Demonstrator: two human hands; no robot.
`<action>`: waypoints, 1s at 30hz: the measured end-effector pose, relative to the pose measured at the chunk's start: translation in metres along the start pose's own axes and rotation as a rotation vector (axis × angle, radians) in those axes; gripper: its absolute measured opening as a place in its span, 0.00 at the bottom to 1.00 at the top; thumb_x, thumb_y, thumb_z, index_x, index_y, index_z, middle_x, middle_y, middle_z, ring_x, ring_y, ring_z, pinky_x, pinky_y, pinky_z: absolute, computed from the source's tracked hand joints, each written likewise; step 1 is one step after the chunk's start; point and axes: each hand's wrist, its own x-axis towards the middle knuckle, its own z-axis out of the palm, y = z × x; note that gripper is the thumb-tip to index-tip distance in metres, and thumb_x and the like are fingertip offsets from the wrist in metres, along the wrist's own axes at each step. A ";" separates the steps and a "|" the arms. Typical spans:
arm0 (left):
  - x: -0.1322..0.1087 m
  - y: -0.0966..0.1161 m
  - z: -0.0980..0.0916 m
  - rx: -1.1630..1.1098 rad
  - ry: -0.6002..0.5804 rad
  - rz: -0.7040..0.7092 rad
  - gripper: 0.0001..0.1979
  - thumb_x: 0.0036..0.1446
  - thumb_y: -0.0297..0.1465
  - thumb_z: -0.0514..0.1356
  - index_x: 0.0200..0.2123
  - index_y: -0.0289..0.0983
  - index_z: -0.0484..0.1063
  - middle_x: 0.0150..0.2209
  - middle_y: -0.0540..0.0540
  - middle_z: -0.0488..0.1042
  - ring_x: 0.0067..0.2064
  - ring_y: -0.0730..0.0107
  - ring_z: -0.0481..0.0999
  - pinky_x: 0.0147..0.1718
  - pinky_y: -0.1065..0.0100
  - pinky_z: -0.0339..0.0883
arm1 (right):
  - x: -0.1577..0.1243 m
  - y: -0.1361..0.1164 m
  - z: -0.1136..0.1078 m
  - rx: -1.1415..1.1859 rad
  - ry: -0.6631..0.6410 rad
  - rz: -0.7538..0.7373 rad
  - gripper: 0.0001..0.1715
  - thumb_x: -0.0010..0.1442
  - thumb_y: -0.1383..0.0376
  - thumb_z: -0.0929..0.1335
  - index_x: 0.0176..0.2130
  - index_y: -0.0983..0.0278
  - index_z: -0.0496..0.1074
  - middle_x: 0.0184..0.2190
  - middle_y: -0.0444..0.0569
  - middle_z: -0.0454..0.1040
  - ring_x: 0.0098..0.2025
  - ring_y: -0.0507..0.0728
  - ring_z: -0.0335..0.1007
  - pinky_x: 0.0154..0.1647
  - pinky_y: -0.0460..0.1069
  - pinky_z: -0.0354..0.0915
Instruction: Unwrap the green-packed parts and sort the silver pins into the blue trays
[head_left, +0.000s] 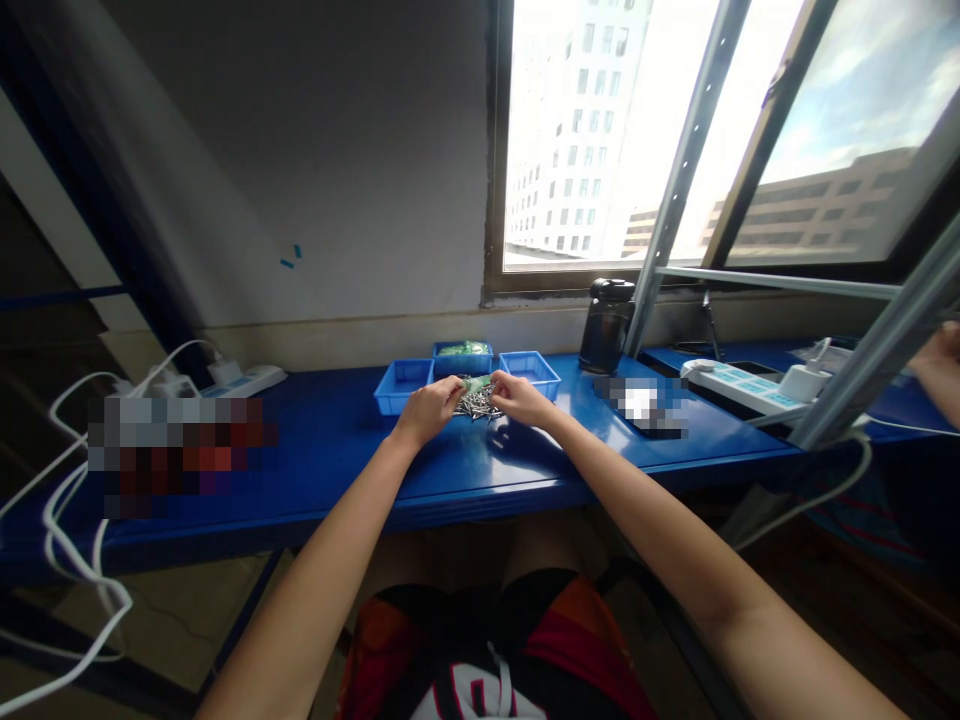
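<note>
A pile of small silvery metal pieces, likely screws (478, 402), lies on the blue table. Just above it, a small greenish clear plastic bag (477, 384) spans the gap between my hands. My left hand (431, 408) pinches the bag's left side, thumb and fingers together. From the right, my right hand (517, 397) has its fingers closed at the bag's other edge. Behind the pile stand a blue tray (397, 400) on the left, another blue tray (546, 375) on the right, and a blue bin (442, 365) with green bags (465, 348) in it.
A black bottle (606, 330) stands near the window by a metal post (679, 160). Right of it are a dark blurred-out item (651, 408) and a white power strip (739, 388). White cables (52, 520) hang at the left. Another person's hand (941, 360) shows far right.
</note>
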 end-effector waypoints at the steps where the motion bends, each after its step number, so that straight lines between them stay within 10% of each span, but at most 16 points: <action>1: 0.000 0.000 0.000 -0.001 -0.001 0.001 0.12 0.61 0.36 0.47 0.39 0.41 0.68 0.34 0.47 0.76 0.34 0.66 0.74 0.28 0.72 0.60 | -0.001 -0.002 -0.001 -0.012 0.000 -0.004 0.11 0.52 0.62 0.64 0.37 0.64 0.65 0.22 0.41 0.68 0.24 0.49 0.62 0.26 0.43 0.55; 30: -0.003 0.006 0.000 -0.039 0.039 0.119 0.09 0.59 0.33 0.49 0.36 0.38 0.68 0.35 0.47 0.73 0.35 0.68 0.73 0.31 0.70 0.63 | -0.002 -0.008 0.000 -0.108 0.063 -0.048 0.18 0.56 0.53 0.63 0.26 0.65 0.63 0.18 0.40 0.62 0.21 0.47 0.52 0.23 0.43 0.50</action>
